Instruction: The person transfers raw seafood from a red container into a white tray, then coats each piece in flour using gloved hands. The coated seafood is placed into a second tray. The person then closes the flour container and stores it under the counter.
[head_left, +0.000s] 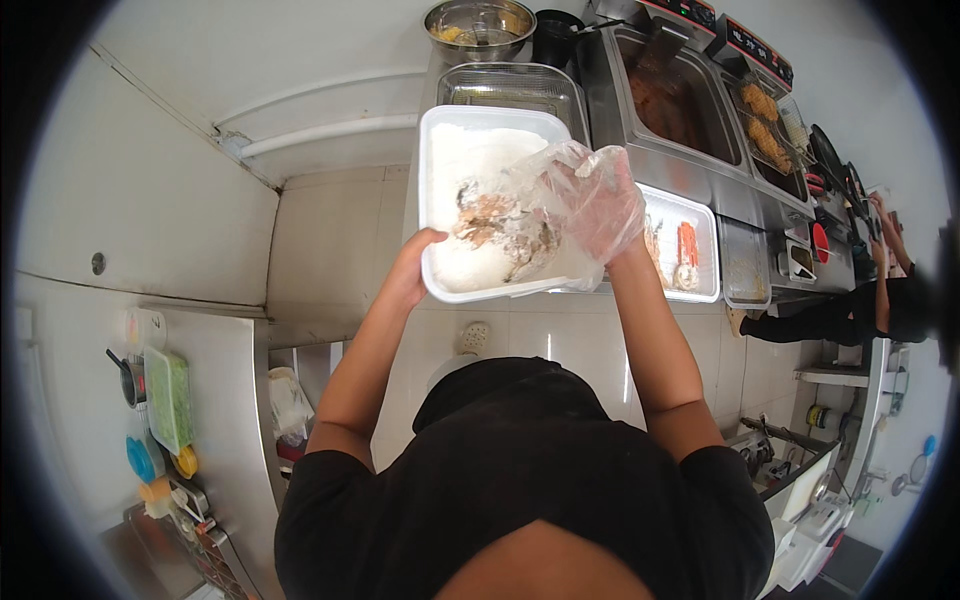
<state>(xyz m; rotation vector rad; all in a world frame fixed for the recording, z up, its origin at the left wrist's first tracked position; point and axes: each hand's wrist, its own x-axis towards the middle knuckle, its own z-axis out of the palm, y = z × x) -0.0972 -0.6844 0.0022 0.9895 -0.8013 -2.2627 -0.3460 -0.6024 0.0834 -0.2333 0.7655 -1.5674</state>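
A white plastic tub (496, 296) of white flour is in front of me at the counter's edge. Floured brown and greyish food pieces (499, 229) lie on the flour; what they are is not clear. My left hand (420, 262) grips the tub's left wall near its lower corner, thumb over the rim. My right hand (596, 202), in a loose clear plastic glove, is at the tub's right side and partly over the flour. Its fingers are blurred by the crumpled plastic, so whether they hold the rim or a piece is unclear.
A white tray (709, 247) with orange sticks is right of the tub, beside a metal tray (748, 289). A wire basket (514, 75), steel bowl (480, 49) and deep fryer (679, 105) stand beyond. Fried pieces rest in a fryer basket (765, 124). A co-worker (847, 311) stands right.
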